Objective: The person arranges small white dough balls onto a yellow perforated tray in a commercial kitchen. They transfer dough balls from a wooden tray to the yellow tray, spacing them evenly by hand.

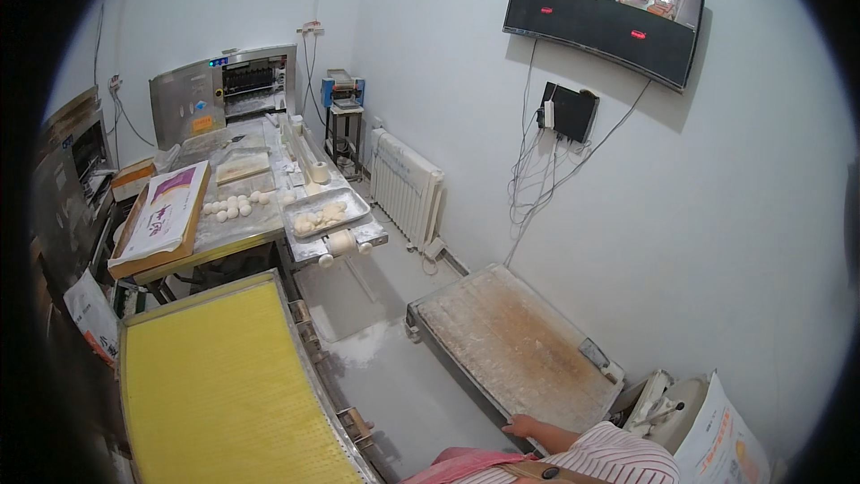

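My right hand [522, 426] reaches in from the lower right in a striped sleeve [620, 455]. Its fingers point left and look loosely stretched out. They lie at the near edge of a low, flour-dusted platform [511, 327] with a brown stain. Whether they touch that edge I cannot tell, and nothing shows in the hand. My left hand is out of sight. To the left stands a large metal-framed table with a yellow perforated top [224, 385].
A worktable [242, 229] at the back left bears dough balls [235, 206], a metal tray [345, 200] of dough pieces and a carton [166, 215]. Beyond it are a steel machine [224, 94] and a radiator [405, 181]. A white sack [721, 435] leans at the lower right.
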